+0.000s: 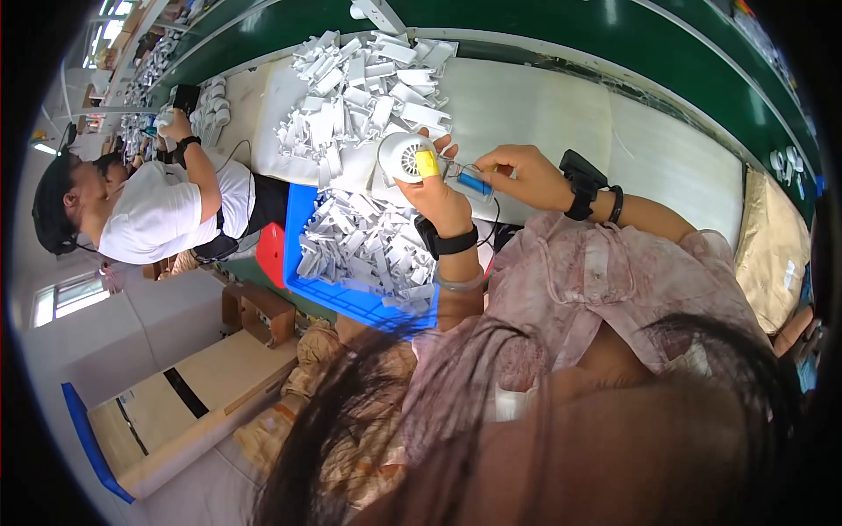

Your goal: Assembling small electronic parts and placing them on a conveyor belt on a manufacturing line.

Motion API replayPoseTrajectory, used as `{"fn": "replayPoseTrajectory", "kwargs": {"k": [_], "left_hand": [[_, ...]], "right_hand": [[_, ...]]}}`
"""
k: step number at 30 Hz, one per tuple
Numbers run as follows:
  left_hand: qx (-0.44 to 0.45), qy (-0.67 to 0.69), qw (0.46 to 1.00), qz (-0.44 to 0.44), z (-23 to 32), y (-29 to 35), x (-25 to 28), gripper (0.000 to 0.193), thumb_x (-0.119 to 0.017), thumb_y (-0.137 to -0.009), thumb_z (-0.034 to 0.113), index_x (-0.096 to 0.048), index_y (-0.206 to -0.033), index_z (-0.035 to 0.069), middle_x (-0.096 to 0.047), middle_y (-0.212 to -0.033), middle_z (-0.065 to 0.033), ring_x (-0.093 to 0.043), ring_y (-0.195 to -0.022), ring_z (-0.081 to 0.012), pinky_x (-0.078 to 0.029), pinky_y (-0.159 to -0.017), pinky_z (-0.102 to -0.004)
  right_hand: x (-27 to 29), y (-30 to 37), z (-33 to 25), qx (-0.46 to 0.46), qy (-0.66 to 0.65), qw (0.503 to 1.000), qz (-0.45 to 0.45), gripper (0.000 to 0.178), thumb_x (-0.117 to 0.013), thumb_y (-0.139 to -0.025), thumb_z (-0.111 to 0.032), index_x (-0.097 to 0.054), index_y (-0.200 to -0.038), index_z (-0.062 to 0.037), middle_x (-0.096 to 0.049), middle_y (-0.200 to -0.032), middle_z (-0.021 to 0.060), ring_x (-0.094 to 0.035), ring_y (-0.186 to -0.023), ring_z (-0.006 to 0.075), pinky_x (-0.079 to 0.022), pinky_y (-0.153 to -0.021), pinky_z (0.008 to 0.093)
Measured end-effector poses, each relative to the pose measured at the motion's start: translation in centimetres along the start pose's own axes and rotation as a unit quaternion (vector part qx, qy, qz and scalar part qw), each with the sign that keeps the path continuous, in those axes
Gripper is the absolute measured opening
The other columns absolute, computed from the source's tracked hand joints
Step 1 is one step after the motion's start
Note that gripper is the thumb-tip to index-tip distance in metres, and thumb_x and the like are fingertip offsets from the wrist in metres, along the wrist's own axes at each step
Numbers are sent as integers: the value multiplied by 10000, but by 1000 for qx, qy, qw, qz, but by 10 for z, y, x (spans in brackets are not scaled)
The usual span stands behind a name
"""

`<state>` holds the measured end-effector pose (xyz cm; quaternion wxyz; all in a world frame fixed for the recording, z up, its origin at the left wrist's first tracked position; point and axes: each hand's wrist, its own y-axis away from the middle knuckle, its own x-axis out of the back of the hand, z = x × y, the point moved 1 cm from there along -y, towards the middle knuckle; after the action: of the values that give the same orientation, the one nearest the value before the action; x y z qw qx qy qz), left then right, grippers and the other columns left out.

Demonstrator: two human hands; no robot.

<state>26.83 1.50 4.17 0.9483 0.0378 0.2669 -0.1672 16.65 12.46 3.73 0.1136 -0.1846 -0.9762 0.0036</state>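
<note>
My left hand [445, 203] is closed around a white handheld fan body [396, 156] with a round slotted vent and a yellow patch on it. Beside its open handle part is a blue cylindrical battery [474, 182], with thin wires near it. My right hand [519, 175] pinches at the battery's right end, thumb and forefinger together. Left of my hands, a heap of white plastic shell pieces [364, 92] lies on the white worktable [570, 114]. Below it, more such pieces fill a blue crate [303, 210] by my left forearm.
A co-worker in a white shirt [158, 210] handles a white part at the far left, near several white fan parts [210, 112]. A green ledge [544, 35] runs behind the table. Cardboard boxes [189, 394] lie at lower left; a brown sheet [772, 250] hangs at right.
</note>
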Motion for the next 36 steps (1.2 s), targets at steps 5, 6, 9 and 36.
{"fn": "replayPoseTrajectory", "kwargs": {"k": [5, 6, 9, 36], "left_hand": [[16, -6, 1000, 2, 0, 5, -7, 375, -565, -931, 172, -403, -1233, 22, -576, -1186, -166, -636, -902, -233, -554, -741, -356], [17, -8, 1000, -2, -1, 5, -8, 375, -565, -931, 172, -403, -1233, 22, -576, -1186, -166, -636, -902, -233, -554, -741, -356], [16, 3, 1000, -11, -4, 7, -11, 377, -570, -928, 173, -407, -1234, 24, -576, -1182, -167, -636, -901, -239, -553, -743, -358], [60, -16, 998, -8, -19, 18, -23, 330, -544, -944, 203, -449, -1203, 23, -589, -1149, -144, -631, -850, -213, -553, -749, -350]], "right_hand": [[-1, 2, -2, -40, -7, 998, 40, 171, -618, -839, -70, -664, -998, -27, -667, -855, 62, -590, -704, 103, -472, -645, 238], [-1, 2, -2, -49, -22, 998, 34, 161, -622, -836, -69, -662, -986, -25, -669, -853, 59, -588, -698, 102, -469, -641, 233], [4, 4, -4, 1, 95, 995, 21, 160, -640, -815, -83, -660, -972, -56, -661, -811, 57, -604, -676, 145, -473, -624, 258], [10, 16, 13, 78, 108, 991, 12, 176, -695, -751, -140, -651, -884, -32, -539, -1026, 90, -598, -757, 230, -483, -670, 338]]}}
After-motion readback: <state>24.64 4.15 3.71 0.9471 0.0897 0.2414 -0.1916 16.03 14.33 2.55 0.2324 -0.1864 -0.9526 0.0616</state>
